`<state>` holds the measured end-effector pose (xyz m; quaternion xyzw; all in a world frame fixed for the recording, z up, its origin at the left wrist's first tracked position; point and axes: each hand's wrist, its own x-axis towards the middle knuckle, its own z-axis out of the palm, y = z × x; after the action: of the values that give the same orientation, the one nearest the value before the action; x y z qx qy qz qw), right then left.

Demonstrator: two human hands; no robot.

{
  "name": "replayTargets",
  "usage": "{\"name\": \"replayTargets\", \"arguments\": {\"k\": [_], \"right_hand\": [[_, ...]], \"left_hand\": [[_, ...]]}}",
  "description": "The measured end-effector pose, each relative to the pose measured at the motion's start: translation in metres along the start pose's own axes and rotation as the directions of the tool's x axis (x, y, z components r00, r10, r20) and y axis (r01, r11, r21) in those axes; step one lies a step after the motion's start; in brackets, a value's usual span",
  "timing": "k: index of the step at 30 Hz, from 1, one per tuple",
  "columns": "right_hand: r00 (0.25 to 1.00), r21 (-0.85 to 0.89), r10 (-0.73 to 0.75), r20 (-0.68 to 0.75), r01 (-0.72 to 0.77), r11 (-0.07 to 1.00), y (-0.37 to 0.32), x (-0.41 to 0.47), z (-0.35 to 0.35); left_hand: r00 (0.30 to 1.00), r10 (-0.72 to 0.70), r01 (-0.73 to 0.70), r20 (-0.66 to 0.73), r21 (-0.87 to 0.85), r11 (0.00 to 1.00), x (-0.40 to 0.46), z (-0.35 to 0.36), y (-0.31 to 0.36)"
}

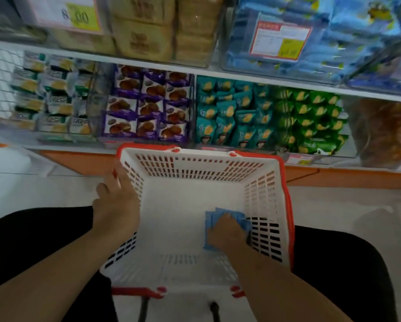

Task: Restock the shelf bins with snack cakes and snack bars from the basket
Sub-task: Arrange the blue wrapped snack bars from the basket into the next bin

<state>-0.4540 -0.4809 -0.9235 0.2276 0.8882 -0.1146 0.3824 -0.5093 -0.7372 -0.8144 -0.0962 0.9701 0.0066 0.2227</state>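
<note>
A white basket (195, 168) with a red rim sits between my knees on the floor. My left hand (118, 201) rests on its left wall, fingers up along the rim. Inside, at the right of the basket's floor, my right hand (227, 231) grips a few blue snack packs (212, 217). The rest of the basket's floor shows nothing else. The clear bin of matching blue packs (311, 43) stands on the upper shelf at the right.
The lower shelf holds bins of green-and-white packs (50, 96), purple cake packs (148, 105), teal packs (234, 115) and green packs (311, 119). Tan boxes (162, 29) fill the upper shelf's middle bin. A white tiled floor surrounds the basket.
</note>
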Motion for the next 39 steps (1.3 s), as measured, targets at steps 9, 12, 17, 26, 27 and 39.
{"name": "replayTargets", "arguments": {"k": [9, 12, 17, 26, 27, 39], "right_hand": [[0.997, -0.105, 0.038, 0.074, -0.031, 0.994, -0.023, 0.013, 0.021], [0.998, -0.143, 0.060, 0.025, -0.056, 0.988, -0.022, 0.014, 0.018], [0.998, -0.110, 0.060, 0.037, -0.055, 0.992, -0.014, 0.010, 0.011], [0.994, 0.313, -0.101, -0.040, 0.108, 0.944, -0.005, -0.032, -0.065], [0.989, 0.345, -0.143, -0.048, 0.151, 0.926, -0.007, -0.044, -0.080], [0.718, 0.372, -0.533, -0.447, 0.692, 0.619, -0.004, -0.213, -0.187]], "left_hand": [[0.999, -0.030, 0.028, 0.026, 0.093, 0.995, -0.002, -0.006, 0.008], [0.999, -0.035, 0.034, 0.020, 0.085, 0.996, -0.002, -0.005, 0.008], [0.999, -0.042, 0.040, 0.027, 0.070, 0.997, -0.003, -0.004, 0.009], [0.997, -0.030, 0.036, 0.069, -0.091, 0.995, 0.002, -0.005, 0.003], [0.997, -0.026, 0.035, 0.073, -0.117, 0.992, 0.001, -0.007, 0.003], [0.982, 0.155, -0.186, -0.110, -0.720, 0.668, -0.068, -0.089, 0.009]]}}
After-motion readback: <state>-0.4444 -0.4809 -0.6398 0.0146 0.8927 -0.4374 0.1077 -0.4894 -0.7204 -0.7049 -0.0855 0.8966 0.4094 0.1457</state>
